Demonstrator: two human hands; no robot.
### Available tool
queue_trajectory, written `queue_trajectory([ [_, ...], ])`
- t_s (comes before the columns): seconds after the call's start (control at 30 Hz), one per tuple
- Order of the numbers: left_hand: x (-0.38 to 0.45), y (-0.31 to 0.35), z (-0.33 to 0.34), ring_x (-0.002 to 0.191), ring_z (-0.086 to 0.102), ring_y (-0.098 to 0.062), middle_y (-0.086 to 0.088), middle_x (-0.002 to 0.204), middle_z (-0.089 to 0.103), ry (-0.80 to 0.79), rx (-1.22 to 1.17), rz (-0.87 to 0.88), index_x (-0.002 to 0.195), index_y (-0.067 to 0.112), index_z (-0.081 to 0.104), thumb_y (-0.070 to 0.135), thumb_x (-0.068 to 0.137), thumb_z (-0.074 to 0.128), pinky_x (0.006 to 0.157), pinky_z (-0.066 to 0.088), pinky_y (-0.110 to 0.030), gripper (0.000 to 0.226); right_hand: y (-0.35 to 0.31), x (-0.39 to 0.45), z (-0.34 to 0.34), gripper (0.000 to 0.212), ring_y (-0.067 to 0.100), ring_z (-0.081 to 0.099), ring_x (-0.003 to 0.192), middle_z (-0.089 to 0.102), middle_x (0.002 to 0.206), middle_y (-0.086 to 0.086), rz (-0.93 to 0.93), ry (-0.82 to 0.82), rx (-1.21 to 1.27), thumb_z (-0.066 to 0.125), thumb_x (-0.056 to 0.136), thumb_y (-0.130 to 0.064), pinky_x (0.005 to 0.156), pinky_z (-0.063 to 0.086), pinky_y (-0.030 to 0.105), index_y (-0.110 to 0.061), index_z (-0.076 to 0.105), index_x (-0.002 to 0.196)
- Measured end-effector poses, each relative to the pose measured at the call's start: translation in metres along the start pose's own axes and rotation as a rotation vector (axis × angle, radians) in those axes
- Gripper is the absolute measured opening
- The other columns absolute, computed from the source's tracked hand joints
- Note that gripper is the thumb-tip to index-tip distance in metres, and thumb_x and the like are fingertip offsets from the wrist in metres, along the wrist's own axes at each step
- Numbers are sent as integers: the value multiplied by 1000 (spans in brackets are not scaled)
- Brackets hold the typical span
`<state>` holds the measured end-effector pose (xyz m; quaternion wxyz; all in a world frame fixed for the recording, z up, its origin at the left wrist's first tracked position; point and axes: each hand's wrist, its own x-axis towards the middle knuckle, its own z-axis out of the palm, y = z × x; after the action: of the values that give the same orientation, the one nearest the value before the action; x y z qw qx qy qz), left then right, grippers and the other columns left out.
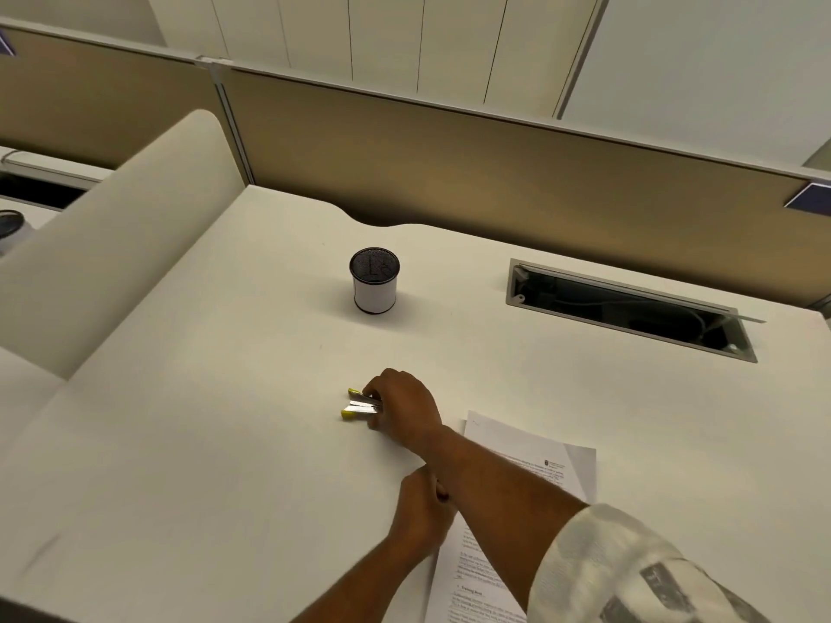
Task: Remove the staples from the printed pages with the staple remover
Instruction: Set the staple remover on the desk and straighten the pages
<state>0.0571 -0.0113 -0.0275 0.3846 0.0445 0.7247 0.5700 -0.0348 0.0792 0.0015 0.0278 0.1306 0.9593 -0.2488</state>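
Observation:
The staple remover, metal jaws with yellow grips, lies on the white desk with its jaws pointing left. My right hand covers its right end, fingers closed around it. The printed pages lie on the desk near the front edge, partly hidden under my right forearm. My left hand rests at the left edge of the pages, below the right forearm, with its fingers curled; whether it pinches the paper is hidden.
A black mesh pen cup with a white band stands in the middle of the desk. An open cable tray is cut into the desk at the back right. A tan partition runs along the back; a white side divider stands at the left.

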Motion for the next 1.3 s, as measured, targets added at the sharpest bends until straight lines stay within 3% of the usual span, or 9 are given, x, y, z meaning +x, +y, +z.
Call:
queue_trajectory([
  [0.2,-2,7,-3,67,65,-8,11,72,68,-13,281,126,80,23,62,12,87,77,64,52,-10,19,10,-16,-13,60,17,60,104,61,120,-4,26,59,146,87,73,-38,85,51,33,-26,64,127],
  [0.37,-4,19,-2,92,70,-7,7,103,73,-43,356,107,111,22,67,11,87,74,85,57,-20,28,56,-82,-52,34,3,66,83,64,109,-12,190,465,322,80,84,-39,72,52,19,-30,69,115],
  [0.47,-7,27,2,89,71,-9,6,99,73,-14,300,69,105,23,67,16,89,74,84,61,-29,20,99,-142,-63,24,3,67,87,66,107,-14,383,573,291,78,87,-32,73,55,21,-29,71,109],
  [0.57,-9,30,10,90,70,-13,5,97,71,18,299,49,101,23,64,18,89,75,86,60,-32,17,134,-193,-58,24,15,66,98,66,109,-7,518,594,200,78,87,-26,83,51,26,-25,71,110],
  [0.63,-10,29,18,93,69,-16,4,99,70,28,334,48,105,20,63,17,92,72,87,59,-33,16,147,-221,-52,29,21,61,108,63,116,-2,593,591,170,79,87,-25,89,45,26,-24,71,114],
  [0.8,-13,27,35,88,64,-11,-1,105,67,-3,320,84,108,18,56,16,102,55,66,48,-18,7,159,-258,-42,64,28,53,125,51,138,9,782,601,292,82,85,-25,104,49,41,-14,52,141],
  [0.93,-15,29,45,90,66,-14,-2,108,66,-55,301,114,113,22,50,17,106,45,64,50,-21,9,162,-274,-49,74,18,63,112,58,131,3,853,643,672,82,87,-22,94,55,35,-16,39,147],
  [1.13,-26,61,74,93,73,-18,-3,110,72,-88,100,168,117,25,50,19,107,45,74,59,-31,13,178,-309,-71,29,23,77,99,78,114,4,735,499,1166,71,95,-15,91,62,47,-13,65,123],
  [1.3,-47,99,106,97,74,-15,0,110,75,-123,-30,454,113,35,49,20,103,54,79,62,-32,18,182,-321,-112,15,20,77,94,80,104,1,563,830,1111,72,94,-16,78,62,30,-20,72,109],
])
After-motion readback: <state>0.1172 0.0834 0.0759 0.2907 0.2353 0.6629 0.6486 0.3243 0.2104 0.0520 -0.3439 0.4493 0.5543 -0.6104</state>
